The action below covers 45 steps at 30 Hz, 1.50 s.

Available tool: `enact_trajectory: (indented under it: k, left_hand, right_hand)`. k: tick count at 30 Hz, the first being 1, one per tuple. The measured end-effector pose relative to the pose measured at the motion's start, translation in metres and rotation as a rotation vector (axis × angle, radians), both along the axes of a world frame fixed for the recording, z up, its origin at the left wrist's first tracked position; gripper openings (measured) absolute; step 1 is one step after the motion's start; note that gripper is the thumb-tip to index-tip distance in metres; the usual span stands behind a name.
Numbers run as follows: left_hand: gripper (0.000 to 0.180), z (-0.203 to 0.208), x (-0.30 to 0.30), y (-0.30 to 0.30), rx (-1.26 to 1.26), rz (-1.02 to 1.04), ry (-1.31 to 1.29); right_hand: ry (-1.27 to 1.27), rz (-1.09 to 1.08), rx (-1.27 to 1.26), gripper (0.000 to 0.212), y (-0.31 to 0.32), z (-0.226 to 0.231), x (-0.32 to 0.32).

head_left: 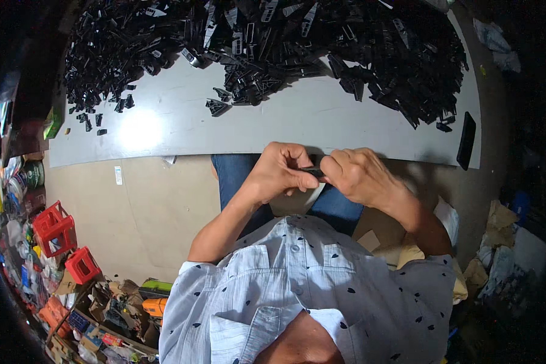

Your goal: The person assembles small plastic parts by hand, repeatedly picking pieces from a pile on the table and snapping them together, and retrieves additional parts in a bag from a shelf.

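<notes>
Close together at the table's near edge, my two hands grip one small black plastic part (312,172). My left hand (280,171) pinches it between thumb and fingers from the left. From the right, the curled fingers of my right hand (359,176) close on its other end and hide much of it. Its exact kind cannot be made out. Beyond my hands, heaps of black plastic parts (249,76) cover the far side of the white table (194,130). A few loose pieces (217,107) lie nearer to me.
A flat black bar (466,141) lies at the table's right edge. Red plastic stools (54,229) stand on the floor at left, beside a crowded box (121,315) and mixed clutter. Crumpled paper and bags (497,242) lie at right. My knees (233,182) are under the table edge.
</notes>
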<state>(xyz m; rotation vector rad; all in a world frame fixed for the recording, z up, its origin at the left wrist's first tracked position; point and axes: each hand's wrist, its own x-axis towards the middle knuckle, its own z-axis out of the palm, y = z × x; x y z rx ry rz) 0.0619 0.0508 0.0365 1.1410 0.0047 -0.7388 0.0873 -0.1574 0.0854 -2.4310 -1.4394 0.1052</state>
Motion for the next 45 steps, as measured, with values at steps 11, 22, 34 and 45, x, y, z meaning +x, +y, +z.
enact_trajectory:
  k: [11, 22, 34, 45]
  left_hand:
    - [0.018, 0.002, -0.014, 0.002, 0.728, -0.222, -0.660]
    - [0.022, 0.002, 0.072, 0.012, 1.426, 0.503, -1.106]
    - [0.020, 0.002, 0.053, -0.002, 1.007, 0.544, -1.137]
    - [0.022, -0.010, 0.041, -0.011, 0.941, 0.410, -1.025]
  right_hand:
    - [0.155, -0.065, -0.164, 0.019, 0.007, -0.029, -0.029]
    - [-0.343, -0.488, 0.125, 0.013, -0.013, -0.002, 0.091]
    - [0.277, -0.646, 0.480, 0.014, -0.024, -0.009, 0.082]
    - [0.249, -0.318, 0.075, 0.017, 0.003, -0.008, 0.047]
